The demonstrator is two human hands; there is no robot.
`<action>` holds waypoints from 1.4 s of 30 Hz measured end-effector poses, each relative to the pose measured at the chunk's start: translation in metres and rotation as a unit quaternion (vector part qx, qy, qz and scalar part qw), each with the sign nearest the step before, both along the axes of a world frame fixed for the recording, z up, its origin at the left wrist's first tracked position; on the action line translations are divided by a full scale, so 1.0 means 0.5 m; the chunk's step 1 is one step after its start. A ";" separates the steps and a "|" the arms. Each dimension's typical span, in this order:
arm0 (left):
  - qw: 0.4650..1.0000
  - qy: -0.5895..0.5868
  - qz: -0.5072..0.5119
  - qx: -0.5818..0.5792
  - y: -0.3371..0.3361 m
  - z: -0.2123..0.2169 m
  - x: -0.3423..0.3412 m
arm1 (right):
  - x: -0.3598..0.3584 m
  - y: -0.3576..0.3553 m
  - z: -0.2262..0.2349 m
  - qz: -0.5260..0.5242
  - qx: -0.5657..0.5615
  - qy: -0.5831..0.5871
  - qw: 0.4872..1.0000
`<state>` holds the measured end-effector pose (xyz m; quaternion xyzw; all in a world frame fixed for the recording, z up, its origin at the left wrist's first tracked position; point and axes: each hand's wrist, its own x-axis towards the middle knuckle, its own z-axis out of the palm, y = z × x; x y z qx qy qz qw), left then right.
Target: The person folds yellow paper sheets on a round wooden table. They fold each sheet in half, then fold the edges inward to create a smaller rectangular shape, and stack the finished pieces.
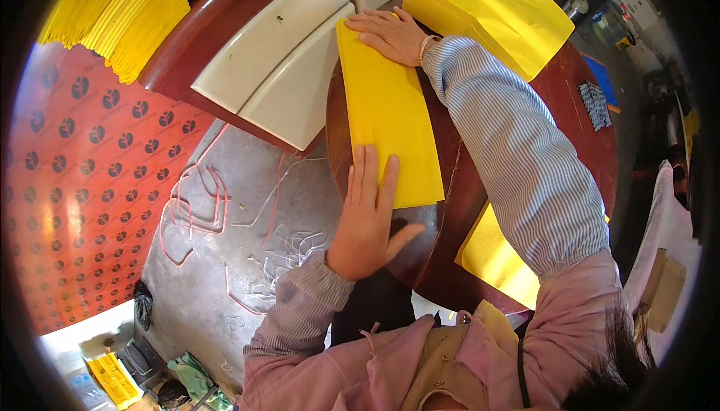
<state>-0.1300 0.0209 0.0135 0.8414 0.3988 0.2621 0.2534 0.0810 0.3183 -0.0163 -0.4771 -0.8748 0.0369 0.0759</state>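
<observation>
A long yellow folded sheet (pixel 390 118), paper or thin cloth, lies lengthwise along the left side of a dark red round table (pixel 570 130). My right hand (pixel 390 36) rests flat on its far end, fingers stretched out to the left. Near the left edge of its close end, my left hand (pixel 366 223) has its fingers straight and thumb apart, with the fingertips over the sheet. Neither hand grips anything. A thick yellow stack (pixel 487 17) sits at the back of the table. Partly hidden under my right arm is another yellow sheet (pixel 496 257).
Folded yellow pieces (pixel 142 6) are piled on a red-brown cabinet with cream drawer fronts (pixel 281 51). Red patterned sheeting (pixel 90 178) hangs or lies at left. Loose cords (pixel 217 201) litter the grey floor. A grey bundle (pixel 594 105) lies on the table's right side.
</observation>
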 end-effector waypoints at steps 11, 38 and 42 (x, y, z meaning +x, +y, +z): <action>0.970 -0.194 0.134 -0.060 0.286 -0.029 -0.077 | 0.033 -0.002 0.018 -0.117 -0.012 0.328 0.937; 0.952 -0.184 0.201 0.142 -0.129 0.045 -0.045 | 0.833 -0.565 0.030 -0.432 0.092 0.286 0.850; 0.970 -0.160 0.177 0.050 -0.280 0.061 0.067 | 0.952 -0.531 -0.082 -0.411 0.194 0.010 0.891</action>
